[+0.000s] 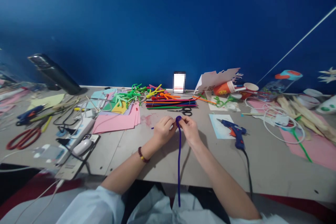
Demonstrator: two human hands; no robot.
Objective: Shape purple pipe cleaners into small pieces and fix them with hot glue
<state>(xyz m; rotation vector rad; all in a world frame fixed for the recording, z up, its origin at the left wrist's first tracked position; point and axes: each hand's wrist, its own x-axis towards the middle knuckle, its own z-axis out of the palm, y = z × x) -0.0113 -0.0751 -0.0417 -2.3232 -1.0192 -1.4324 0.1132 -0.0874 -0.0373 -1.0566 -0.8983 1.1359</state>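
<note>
At centre frame, the left hand (165,128) and right hand (189,129), fingers bent nearly closed, pinch the purple pipe cleaner (179,161) by its coiled top, equally near; its tail runs down-frame. Exact fingertip contact is unclear.

The left hand (163,130) and right hand (191,130), with their fingers, hide part of a long, fuzzy, purple stem (179,161). The upright, black-framed phone (179,82) is pixelated, unreadable. Print on the orange paper cup (223,88) blurs. The right edge crops a white, green-spotted container (329,106).
</note>
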